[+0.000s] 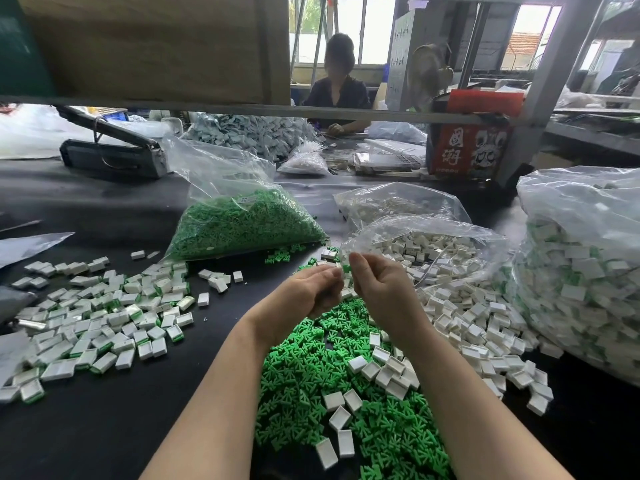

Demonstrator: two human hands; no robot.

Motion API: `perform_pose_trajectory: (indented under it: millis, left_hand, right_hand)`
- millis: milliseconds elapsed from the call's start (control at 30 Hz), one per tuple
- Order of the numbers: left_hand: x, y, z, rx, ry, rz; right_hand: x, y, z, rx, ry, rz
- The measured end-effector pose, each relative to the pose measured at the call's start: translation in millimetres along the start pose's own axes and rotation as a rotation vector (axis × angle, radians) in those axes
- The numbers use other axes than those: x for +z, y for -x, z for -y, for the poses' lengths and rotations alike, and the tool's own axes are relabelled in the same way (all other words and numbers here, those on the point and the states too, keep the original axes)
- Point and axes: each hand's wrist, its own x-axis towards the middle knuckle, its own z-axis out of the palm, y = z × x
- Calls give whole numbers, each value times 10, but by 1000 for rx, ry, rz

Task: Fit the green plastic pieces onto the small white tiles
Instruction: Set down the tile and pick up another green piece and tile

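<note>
My left hand (311, 289) and my right hand (377, 282) are raised together above the black table, fingers curled, and meet at a small white tile with a green piece (345, 270) pinched between them. Most of that tile is hidden by the fingers. Below my hands lies a heap of loose green plastic pieces (311, 375). Loose white tiles (460, 317) spill to the right of it. On the left is a spread of tiles with green pieces fitted (93, 320).
A clear bag of green pieces (242, 223) lies behind the heap, with bags of white tiles (433, 244) and fitted tiles (581, 278) to the right. A person sits across the table (337, 91). A shelf bar (242, 107) crosses overhead.
</note>
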Motion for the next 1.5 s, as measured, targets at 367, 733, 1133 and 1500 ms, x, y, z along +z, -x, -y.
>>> perform_pose_trajectory:
  millis: [367, 733, 1133, 1500]
  left_hand:
    - [-4, 11, -15, -9, 15, -13]
    - [-12, 8, -41, -35, 7, 24]
    - [-53, 12, 19, -59, -62, 117]
    - [-57, -47, 102, -49, 29, 98]
  right_hand:
    - [48, 8, -29, -31, 50, 25]
    - [40, 14, -2, 53, -36, 166]
    - [12, 66, -24, 109, -23, 262]
    - [30, 70, -42, 120, -101, 216]
